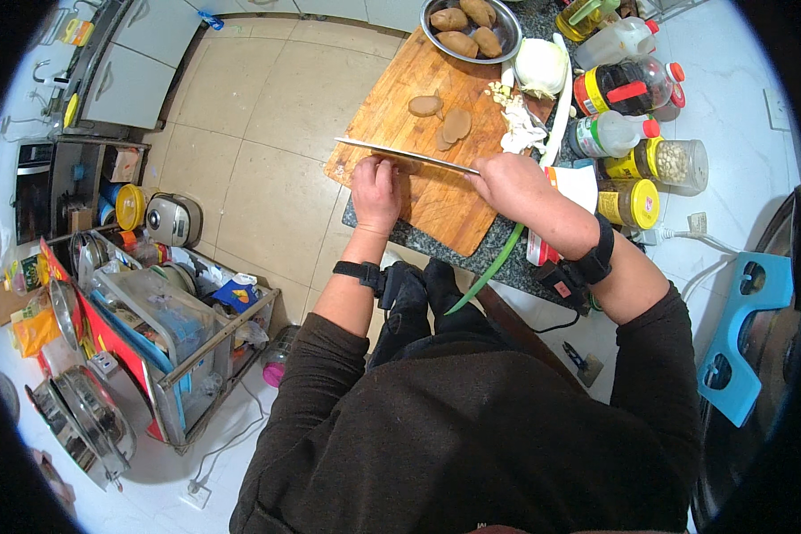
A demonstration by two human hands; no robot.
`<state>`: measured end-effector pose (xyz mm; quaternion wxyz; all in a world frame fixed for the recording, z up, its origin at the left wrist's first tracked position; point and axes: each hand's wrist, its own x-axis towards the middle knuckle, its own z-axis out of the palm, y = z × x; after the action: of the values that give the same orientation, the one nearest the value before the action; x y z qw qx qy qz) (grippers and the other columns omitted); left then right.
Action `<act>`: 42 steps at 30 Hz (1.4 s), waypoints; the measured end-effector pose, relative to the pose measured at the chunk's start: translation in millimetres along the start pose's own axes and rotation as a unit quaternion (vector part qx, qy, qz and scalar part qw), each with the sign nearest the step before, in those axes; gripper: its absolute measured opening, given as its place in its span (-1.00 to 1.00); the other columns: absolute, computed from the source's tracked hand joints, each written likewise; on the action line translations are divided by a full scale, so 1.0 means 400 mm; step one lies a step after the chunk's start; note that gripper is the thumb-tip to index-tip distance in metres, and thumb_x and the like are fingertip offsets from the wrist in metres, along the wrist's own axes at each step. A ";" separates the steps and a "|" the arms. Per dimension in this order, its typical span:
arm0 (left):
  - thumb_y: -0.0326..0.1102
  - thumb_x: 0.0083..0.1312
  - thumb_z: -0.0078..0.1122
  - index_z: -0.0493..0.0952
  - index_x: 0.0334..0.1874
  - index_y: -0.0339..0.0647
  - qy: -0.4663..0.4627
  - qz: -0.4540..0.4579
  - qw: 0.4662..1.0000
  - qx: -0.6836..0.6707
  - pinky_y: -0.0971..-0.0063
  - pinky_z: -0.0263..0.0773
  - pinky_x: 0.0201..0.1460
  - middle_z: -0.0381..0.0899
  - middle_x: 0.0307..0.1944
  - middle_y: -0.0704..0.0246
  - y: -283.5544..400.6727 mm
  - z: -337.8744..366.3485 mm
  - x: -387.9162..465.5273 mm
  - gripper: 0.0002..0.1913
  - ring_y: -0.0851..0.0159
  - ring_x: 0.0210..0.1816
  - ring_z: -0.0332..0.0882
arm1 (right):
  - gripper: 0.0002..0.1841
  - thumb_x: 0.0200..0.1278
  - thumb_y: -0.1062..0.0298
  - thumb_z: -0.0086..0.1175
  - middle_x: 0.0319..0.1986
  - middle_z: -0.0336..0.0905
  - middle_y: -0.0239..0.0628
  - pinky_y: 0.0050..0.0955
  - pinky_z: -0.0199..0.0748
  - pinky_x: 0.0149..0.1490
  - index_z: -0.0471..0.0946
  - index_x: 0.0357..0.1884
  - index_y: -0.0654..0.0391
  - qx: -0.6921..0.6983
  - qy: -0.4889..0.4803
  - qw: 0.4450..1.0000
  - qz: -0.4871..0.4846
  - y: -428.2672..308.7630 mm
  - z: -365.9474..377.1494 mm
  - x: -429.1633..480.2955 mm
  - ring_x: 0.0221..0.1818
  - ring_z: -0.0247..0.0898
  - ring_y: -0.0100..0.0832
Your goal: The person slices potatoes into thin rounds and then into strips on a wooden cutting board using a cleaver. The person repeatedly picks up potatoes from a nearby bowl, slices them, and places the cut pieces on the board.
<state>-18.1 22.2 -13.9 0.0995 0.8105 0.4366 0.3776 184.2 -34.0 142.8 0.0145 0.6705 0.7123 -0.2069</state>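
A kitchen knife (407, 155), its blade seen almost edge-on, lies across the wooden cutting board (440, 207). My right hand (517, 187) grips its handle. Close against the blade, the curled fingers of my left hand (377, 190) press on a brown potato piece, mostly hidden by the hand and knife. Beyond the blade lie cut potato slices (456, 125), with another slice (425, 105) farther off. Chopped garlic (500, 93) is heaped near the board's right side, beside a crumpled white wrapping (522, 128).
A metal bowl (505, 52) of several potatoes stands at the back, next to a cabbage (541, 67). A long scallion (494, 267) hangs past the counter's front edge. Bottles (624, 87) and jars (631, 203) line the right. A cluttered rack (173, 334) stands left.
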 end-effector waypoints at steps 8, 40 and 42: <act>-0.48 0.06 0.13 0.48 -0.23 -0.27 -0.005 0.004 1.000 0.005 0.22 0.39 -0.08 0.47 -0.23 0.18 0.003 -0.002 0.005 -0.80 0.02 -0.14 0.42 | -0.73 0.21 0.18 0.05 -0.57 0.54 -0.02 -0.11 0.47 -0.33 0.55 -0.42 0.21 -0.014 -0.018 1.000 -0.011 -0.001 0.001 0.002 -0.45 0.52 -0.01; -0.48 0.00 0.14 0.48 -0.15 -0.21 -0.032 0.023 0.999 -0.003 0.24 0.39 0.04 0.48 -0.10 0.21 -0.009 0.003 -0.005 -0.70 0.02 -0.04 0.40 | -0.62 0.25 0.09 0.00 -0.47 0.57 0.05 -0.09 0.49 -0.25 0.60 -0.41 0.25 0.056 -0.032 0.997 0.044 -0.060 0.148 0.157 -0.35 0.53 0.05; -0.49 -0.01 0.13 0.49 -0.15 -0.21 -0.031 0.016 0.999 -0.008 0.23 0.38 0.05 0.48 -0.09 0.20 -0.009 0.003 -0.006 -0.69 0.01 -0.03 0.40 | -0.64 0.26 0.11 -0.01 -0.41 0.59 0.04 -0.09 0.50 -0.21 0.62 -0.35 0.23 0.049 -0.065 0.994 0.073 -0.078 0.143 0.161 -0.29 0.54 0.04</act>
<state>-20.5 22.6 -17.8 0.1136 0.8279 0.4176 0.3568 133.1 8.6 80.1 0.0435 0.7058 0.6479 -0.2830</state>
